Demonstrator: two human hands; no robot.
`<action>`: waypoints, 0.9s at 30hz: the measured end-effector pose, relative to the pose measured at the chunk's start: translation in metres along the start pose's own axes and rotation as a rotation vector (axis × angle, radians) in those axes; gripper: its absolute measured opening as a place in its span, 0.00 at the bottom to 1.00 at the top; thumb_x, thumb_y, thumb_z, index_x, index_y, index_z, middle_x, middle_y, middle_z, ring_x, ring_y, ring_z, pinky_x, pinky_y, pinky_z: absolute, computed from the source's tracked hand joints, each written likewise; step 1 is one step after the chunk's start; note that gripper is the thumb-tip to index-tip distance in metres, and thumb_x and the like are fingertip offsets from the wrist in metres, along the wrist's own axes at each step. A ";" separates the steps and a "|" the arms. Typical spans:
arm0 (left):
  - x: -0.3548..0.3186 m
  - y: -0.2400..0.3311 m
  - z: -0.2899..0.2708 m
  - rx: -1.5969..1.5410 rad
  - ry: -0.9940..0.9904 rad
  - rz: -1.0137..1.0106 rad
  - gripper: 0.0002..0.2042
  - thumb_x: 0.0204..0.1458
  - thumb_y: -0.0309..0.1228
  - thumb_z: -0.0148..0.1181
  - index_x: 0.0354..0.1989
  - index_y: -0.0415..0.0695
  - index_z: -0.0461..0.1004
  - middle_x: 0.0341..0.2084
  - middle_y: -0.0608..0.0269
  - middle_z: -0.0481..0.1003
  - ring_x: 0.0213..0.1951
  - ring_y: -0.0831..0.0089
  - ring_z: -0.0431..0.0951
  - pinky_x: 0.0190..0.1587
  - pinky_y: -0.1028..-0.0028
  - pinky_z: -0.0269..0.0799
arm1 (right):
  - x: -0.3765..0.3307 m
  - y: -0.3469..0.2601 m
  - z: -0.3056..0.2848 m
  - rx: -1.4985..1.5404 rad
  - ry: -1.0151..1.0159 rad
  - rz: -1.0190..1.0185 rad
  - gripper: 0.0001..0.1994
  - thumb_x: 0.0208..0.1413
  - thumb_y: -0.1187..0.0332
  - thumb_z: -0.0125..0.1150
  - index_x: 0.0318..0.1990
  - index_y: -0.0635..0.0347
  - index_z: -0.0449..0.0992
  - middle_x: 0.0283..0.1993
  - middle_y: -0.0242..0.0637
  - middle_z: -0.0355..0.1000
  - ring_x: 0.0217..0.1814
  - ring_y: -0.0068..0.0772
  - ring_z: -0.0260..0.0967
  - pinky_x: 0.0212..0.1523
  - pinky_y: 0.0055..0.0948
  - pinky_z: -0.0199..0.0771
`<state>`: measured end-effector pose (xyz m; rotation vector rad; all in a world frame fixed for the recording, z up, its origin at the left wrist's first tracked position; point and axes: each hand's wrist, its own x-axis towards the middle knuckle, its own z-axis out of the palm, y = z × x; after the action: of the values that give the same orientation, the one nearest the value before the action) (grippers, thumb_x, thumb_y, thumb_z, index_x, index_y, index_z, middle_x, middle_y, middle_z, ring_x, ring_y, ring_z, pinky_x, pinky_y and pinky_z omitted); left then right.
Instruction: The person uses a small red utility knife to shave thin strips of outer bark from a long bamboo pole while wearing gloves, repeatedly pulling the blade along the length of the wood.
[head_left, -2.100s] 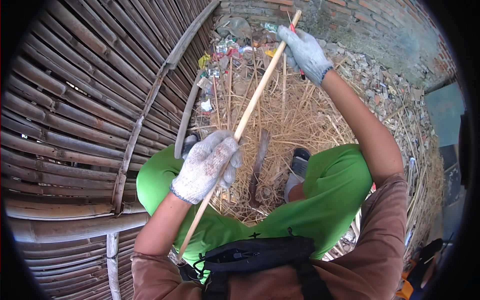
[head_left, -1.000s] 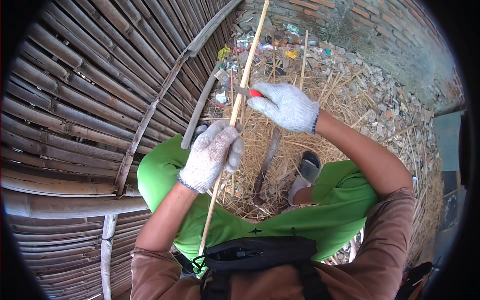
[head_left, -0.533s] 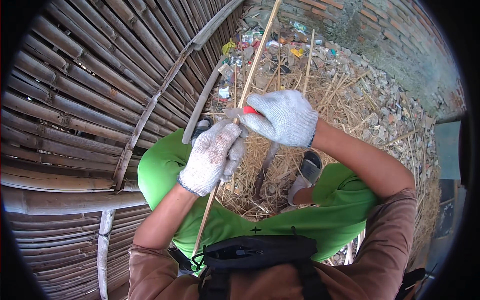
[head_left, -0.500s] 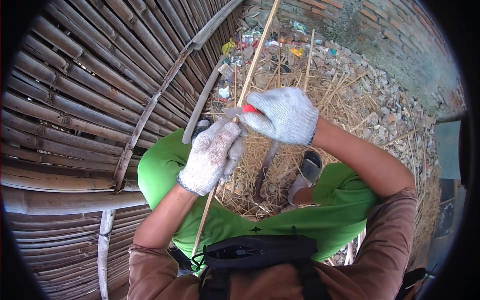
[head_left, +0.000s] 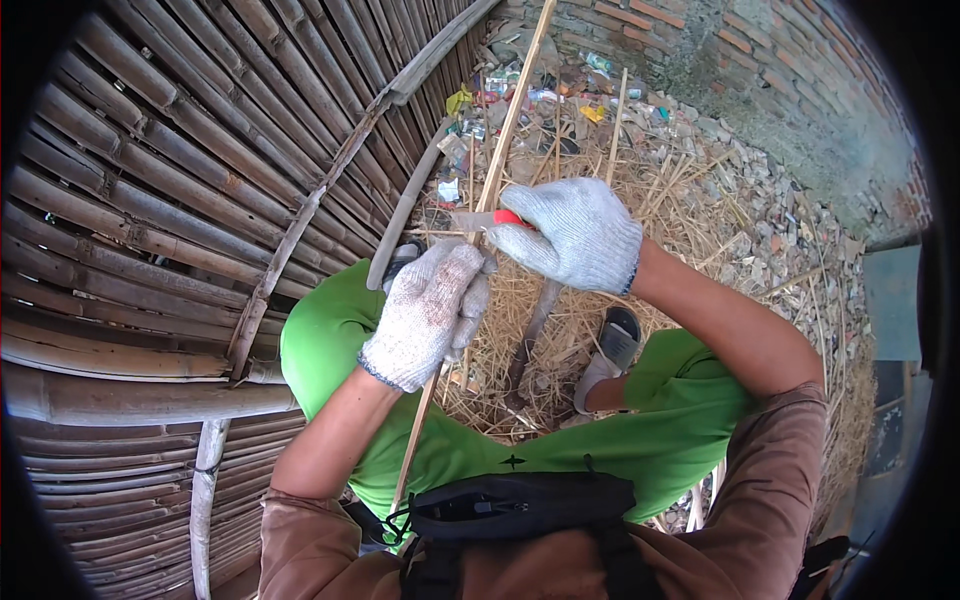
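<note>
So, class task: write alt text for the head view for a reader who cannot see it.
Two gloved hands work a thin bamboo strip: the left hand grips it, the right hand holds a red-handled knife against it. Straw covers the ground beside a bamboo wall.

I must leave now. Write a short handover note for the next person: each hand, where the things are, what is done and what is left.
Left hand: gloved, closed around the thin bamboo strip, which runs from the lap up and away.
Right hand: gloved, holds a red-handled knife, its blade laid against the strip just above the left hand.
Around: dry shavings on the ground between the feet, a bamboo wall at left.
Done: cannot tell how much of the strip is shaved.
Left: likely more strokes along the strip.
</note>
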<state>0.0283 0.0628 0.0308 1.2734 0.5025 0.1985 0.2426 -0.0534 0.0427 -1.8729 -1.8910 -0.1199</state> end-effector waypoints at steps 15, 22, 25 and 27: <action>0.000 0.009 -0.003 -0.037 -0.059 -0.038 0.15 0.77 0.42 0.49 0.47 0.43 0.75 0.20 0.70 0.68 0.14 0.81 0.64 0.14 0.78 0.57 | 0.009 0.011 -0.005 -0.164 0.015 -0.058 0.22 0.69 0.41 0.58 0.41 0.51 0.80 0.29 0.45 0.81 0.32 0.53 0.83 0.33 0.52 0.83; -0.023 0.004 0.001 0.017 -0.131 -0.110 0.16 0.77 0.43 0.51 0.49 0.40 0.74 0.19 0.73 0.65 0.11 0.82 0.59 0.13 0.78 0.54 | 0.010 0.134 -0.095 -0.296 0.084 0.727 0.41 0.74 0.31 0.31 0.45 0.60 0.81 0.38 0.54 0.84 0.41 0.57 0.84 0.47 0.54 0.84; -0.020 0.007 0.002 0.054 -0.188 -0.090 0.16 0.77 0.43 0.51 0.48 0.40 0.74 0.19 0.73 0.65 0.11 0.82 0.59 0.13 0.78 0.54 | -0.026 0.174 -0.091 -0.319 0.306 0.686 0.39 0.74 0.32 0.34 0.48 0.61 0.81 0.42 0.59 0.83 0.48 0.62 0.82 0.52 0.54 0.81; -0.014 0.001 -0.003 -0.045 -0.163 -0.106 0.14 0.78 0.41 0.49 0.48 0.42 0.73 0.19 0.71 0.65 0.13 0.81 0.60 0.13 0.77 0.55 | -0.037 0.149 -0.076 -0.229 0.323 0.627 0.36 0.74 0.34 0.37 0.47 0.60 0.80 0.43 0.60 0.82 0.48 0.63 0.82 0.51 0.54 0.79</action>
<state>0.0146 0.0601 0.0346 1.2044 0.4219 0.0172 0.4044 -0.1074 0.0561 -2.3422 -1.0573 -0.4134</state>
